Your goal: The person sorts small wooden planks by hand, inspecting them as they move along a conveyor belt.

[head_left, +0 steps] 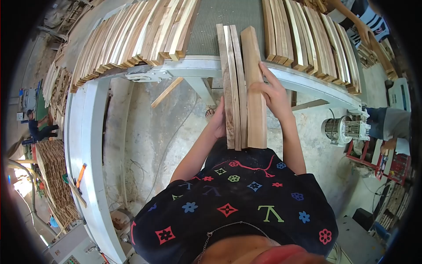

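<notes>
Several narrow wooden strips [233, 97] stand side by side in front of my chest, pointing away toward the conveyor. My left hand [216, 121] grips them from the left, most of its fingers hidden behind the wood. To their right is a thicker wooden board [255, 119], tilted slightly, with a thin gap between it and the strips at the far end. My right hand [277, 94] holds this board by its right side, thumb across its face and index finger stretched along the edge. The far ends of all the pieces reach over the conveyor frame.
A dark conveyor belt [231, 17] carries a long row of wooden strips [132, 35] on the left and another row [312, 42] on the right. The grey metal frame [90, 145] extends down my left. A motor [336, 130] sits at right. Other people work at both sides.
</notes>
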Action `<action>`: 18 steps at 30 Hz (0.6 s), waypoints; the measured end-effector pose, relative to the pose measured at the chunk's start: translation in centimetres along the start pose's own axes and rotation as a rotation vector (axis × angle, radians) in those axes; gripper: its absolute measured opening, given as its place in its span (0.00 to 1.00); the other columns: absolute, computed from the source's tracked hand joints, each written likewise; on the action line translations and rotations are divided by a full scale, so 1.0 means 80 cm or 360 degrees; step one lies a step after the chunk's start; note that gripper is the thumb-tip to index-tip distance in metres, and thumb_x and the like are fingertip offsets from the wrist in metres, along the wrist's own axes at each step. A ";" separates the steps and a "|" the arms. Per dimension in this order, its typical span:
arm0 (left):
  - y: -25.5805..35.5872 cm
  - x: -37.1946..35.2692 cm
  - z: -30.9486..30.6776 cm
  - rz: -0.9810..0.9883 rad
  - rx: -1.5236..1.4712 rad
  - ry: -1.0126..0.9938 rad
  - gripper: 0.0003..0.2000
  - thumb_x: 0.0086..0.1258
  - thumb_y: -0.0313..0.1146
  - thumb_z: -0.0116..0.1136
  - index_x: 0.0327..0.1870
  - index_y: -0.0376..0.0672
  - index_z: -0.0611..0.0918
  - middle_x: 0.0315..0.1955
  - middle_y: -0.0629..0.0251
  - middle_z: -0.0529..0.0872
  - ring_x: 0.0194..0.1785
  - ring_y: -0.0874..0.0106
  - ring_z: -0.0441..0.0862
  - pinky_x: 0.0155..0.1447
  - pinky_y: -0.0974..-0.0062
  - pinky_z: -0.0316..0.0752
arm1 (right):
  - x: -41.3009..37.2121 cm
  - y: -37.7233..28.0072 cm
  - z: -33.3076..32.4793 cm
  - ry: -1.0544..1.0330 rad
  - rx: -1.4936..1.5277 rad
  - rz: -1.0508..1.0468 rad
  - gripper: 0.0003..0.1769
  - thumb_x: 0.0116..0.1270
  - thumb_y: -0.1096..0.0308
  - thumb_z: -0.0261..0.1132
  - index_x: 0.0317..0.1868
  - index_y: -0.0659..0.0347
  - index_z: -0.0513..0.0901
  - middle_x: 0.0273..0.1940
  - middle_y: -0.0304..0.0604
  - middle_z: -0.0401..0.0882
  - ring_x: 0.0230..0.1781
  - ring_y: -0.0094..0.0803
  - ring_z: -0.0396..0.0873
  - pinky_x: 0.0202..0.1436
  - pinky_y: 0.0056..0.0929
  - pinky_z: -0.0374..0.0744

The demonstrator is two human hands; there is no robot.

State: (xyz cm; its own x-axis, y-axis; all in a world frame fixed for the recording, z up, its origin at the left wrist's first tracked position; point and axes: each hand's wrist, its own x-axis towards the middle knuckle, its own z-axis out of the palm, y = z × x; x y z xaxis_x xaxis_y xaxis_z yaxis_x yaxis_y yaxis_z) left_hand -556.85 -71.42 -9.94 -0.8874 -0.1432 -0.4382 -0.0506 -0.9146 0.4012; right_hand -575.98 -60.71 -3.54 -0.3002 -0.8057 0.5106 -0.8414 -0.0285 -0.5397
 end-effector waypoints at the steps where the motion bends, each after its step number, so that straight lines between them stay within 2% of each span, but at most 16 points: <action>1: 0.001 -0.001 -0.002 -0.0034 -0.0008 0.0001 0.39 0.77 0.68 0.28 0.78 0.48 0.62 0.70 0.57 0.72 0.70 0.60 0.73 0.70 0.54 0.72 | -0.005 -0.002 0.003 -0.0030 0.0109 0.0039 0.23 0.57 0.82 0.66 0.51 0.48 0.86 0.72 0.53 0.69 0.67 0.52 0.73 0.70 0.45 0.73; 3: 0.005 -0.004 0.001 -0.0101 -0.0027 -0.0012 0.39 0.77 0.69 0.27 0.78 0.48 0.61 0.70 0.57 0.72 0.71 0.59 0.73 0.70 0.54 0.72 | -0.010 -0.010 0.012 0.0023 0.0311 0.0286 0.23 0.63 0.79 0.64 0.58 0.52 0.83 0.71 0.54 0.69 0.66 0.53 0.74 0.69 0.44 0.73; 6: 0.010 -0.002 0.003 -0.0181 -0.0126 -0.0540 0.40 0.76 0.70 0.27 0.79 0.48 0.60 0.71 0.56 0.71 0.71 0.60 0.72 0.72 0.54 0.70 | -0.007 -0.022 0.026 0.0097 0.0699 0.0566 0.22 0.71 0.74 0.59 0.65 0.59 0.76 0.69 0.56 0.71 0.65 0.54 0.75 0.69 0.42 0.72; 7: 0.008 0.000 0.001 -0.0170 -0.0096 -0.0409 0.41 0.76 0.70 0.27 0.79 0.48 0.59 0.71 0.56 0.70 0.71 0.60 0.72 0.72 0.54 0.70 | -0.004 -0.028 0.029 0.0117 0.0847 0.0641 0.23 0.73 0.72 0.57 0.67 0.62 0.74 0.68 0.56 0.72 0.65 0.53 0.75 0.69 0.42 0.72; 8: 0.006 0.002 -0.004 -0.0156 -0.0062 -0.0280 0.41 0.75 0.70 0.28 0.79 0.47 0.59 0.71 0.55 0.70 0.71 0.60 0.72 0.72 0.54 0.70 | 0.000 -0.035 0.029 0.0032 0.0893 0.0775 0.31 0.74 0.58 0.59 0.71 0.66 0.68 0.68 0.61 0.69 0.68 0.56 0.70 0.71 0.44 0.69; 9: 0.004 0.002 -0.009 -0.0147 -0.0028 -0.0145 0.42 0.75 0.71 0.29 0.79 0.47 0.58 0.71 0.55 0.70 0.71 0.60 0.72 0.72 0.54 0.70 | 0.008 -0.054 0.028 -0.0016 0.0593 0.0733 0.35 0.71 0.56 0.62 0.72 0.65 0.66 0.68 0.64 0.67 0.68 0.59 0.68 0.71 0.46 0.68; 11: 0.003 0.000 -0.012 -0.0221 0.0022 -0.0133 0.43 0.74 0.71 0.32 0.79 0.46 0.59 0.72 0.55 0.69 0.72 0.60 0.71 0.72 0.55 0.70 | 0.023 -0.090 0.035 -0.0105 -0.0005 0.0639 0.44 0.64 0.51 0.67 0.75 0.62 0.61 0.68 0.69 0.63 0.68 0.64 0.64 0.71 0.50 0.67; 14: 0.012 0.001 -0.015 -0.0229 0.0014 -0.0133 0.44 0.73 0.72 0.36 0.78 0.45 0.59 0.72 0.56 0.69 0.71 0.60 0.72 0.72 0.55 0.70 | 0.053 -0.104 0.065 -0.0283 -0.0398 0.0795 0.54 0.54 0.49 0.71 0.78 0.57 0.57 0.68 0.75 0.57 0.66 0.71 0.63 0.67 0.54 0.68; 16: 0.034 0.021 -0.021 -0.0242 -0.0140 -0.0244 0.45 0.71 0.73 0.39 0.78 0.45 0.60 0.72 0.57 0.69 0.70 0.59 0.73 0.73 0.55 0.69 | 0.079 -0.081 0.084 -0.0232 -0.0409 0.0710 0.55 0.52 0.50 0.71 0.78 0.55 0.57 0.67 0.78 0.58 0.64 0.72 0.64 0.67 0.55 0.69; 18: 0.061 0.030 -0.013 -0.0111 -0.0067 0.0035 0.46 0.70 0.74 0.39 0.78 0.45 0.60 0.72 0.56 0.69 0.72 0.58 0.70 0.74 0.53 0.66 | 0.131 -0.055 0.105 -0.0274 -0.0437 0.0639 0.54 0.51 0.51 0.72 0.77 0.57 0.59 0.67 0.76 0.60 0.64 0.71 0.65 0.66 0.58 0.69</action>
State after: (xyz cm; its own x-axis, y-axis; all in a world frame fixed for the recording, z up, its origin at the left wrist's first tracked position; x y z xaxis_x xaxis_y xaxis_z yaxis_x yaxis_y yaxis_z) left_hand -558.78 -76.64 -9.87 -0.8720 -0.0863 -0.4818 -0.0922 -0.9378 0.3348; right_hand -571.65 -74.01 -1.45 -0.5649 -0.8077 0.1689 -0.7689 0.4409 -0.4630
